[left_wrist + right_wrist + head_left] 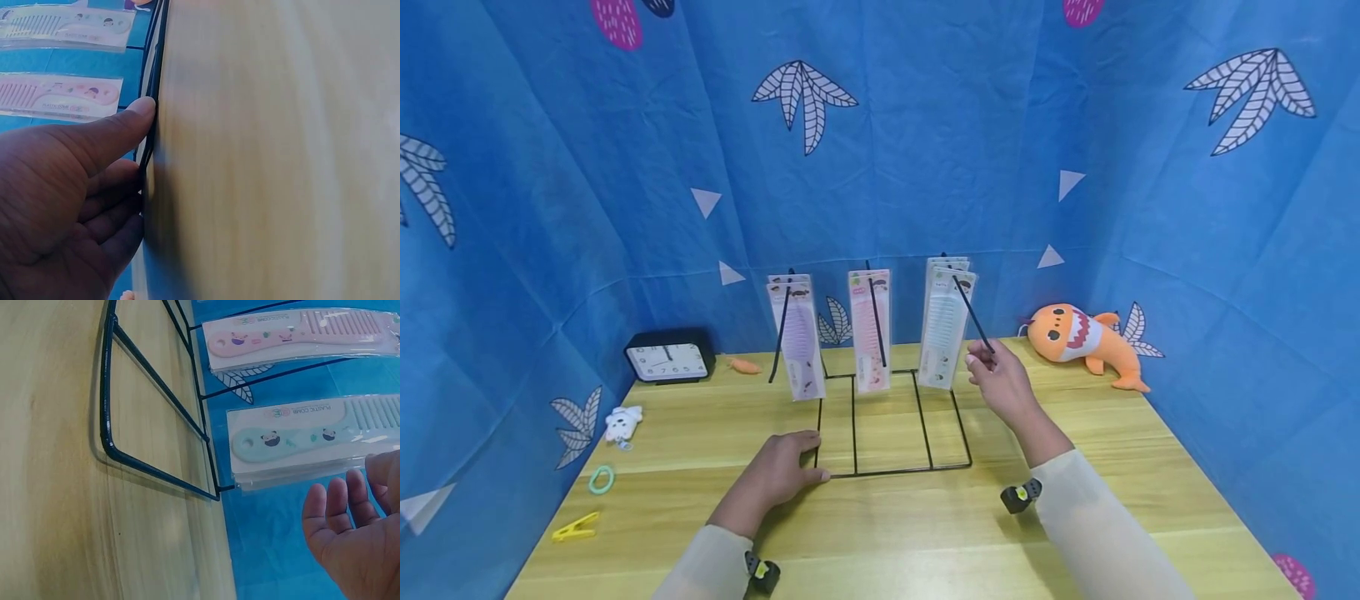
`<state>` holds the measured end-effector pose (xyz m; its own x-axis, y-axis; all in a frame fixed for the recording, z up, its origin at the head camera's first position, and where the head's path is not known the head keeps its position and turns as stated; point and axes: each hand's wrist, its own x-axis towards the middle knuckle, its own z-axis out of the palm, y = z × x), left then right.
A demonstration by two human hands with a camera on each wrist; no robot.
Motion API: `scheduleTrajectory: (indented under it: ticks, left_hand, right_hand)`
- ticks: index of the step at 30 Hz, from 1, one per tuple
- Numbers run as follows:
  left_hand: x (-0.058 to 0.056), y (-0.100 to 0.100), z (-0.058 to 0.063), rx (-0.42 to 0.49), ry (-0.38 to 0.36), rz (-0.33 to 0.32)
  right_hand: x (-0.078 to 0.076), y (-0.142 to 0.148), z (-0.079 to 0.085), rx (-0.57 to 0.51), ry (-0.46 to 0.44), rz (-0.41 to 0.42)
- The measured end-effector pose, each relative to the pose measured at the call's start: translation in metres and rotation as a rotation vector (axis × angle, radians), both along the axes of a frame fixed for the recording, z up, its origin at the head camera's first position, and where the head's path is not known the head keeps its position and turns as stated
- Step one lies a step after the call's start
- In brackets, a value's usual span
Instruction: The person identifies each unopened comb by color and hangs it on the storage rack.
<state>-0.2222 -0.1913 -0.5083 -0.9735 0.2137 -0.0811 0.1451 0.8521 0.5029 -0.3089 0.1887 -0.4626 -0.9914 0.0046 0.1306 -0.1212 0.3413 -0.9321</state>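
Observation:
A black wire display rack (895, 472) stands on the table, with packaged plastic combs hanging from its hooks. Purple combs (800, 329) hang at left, pink combs (869, 329) in the middle and green combs (943, 329) at right. My left hand (778, 468) holds the front left corner of the rack's base. In the left wrist view its thumb presses the wire and its fingers curl beside it. My right hand (1003, 383) is just right of the green combs, near the right hook's tip; its fingers are loosely bent. Whether they touch the hook is unclear.
A black clock (670, 357) and a small orange item (745, 366) are at the back left. A white plush charm (623, 423), a green ring (601, 480) and a yellow clip (576, 527) lie along the left edge. An orange plush shark (1086, 342) is at the back right.

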Motion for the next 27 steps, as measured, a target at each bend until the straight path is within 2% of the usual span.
scheduleTrajectory:
  ticks: [8,13,19,27]
  left_hand:
    - [-0.003,0.002,0.002,-0.009,-0.008,-0.001]
    - [-0.005,0.002,0.000,-0.013,-0.006,-0.003]
    - [-0.005,0.000,-0.003,-0.010,0.004,-0.008]
    - [-0.006,-0.002,-0.006,0.000,-0.018,0.029]
  right_hand:
    - [0.009,0.006,-0.001,0.031,-0.037,-0.045]
    - [0.011,0.009,-0.003,0.077,0.001,-0.056]
    - [0.018,0.017,-0.006,0.161,0.036,-0.032]
    - [0.024,0.031,-0.007,0.280,0.070,-0.031]
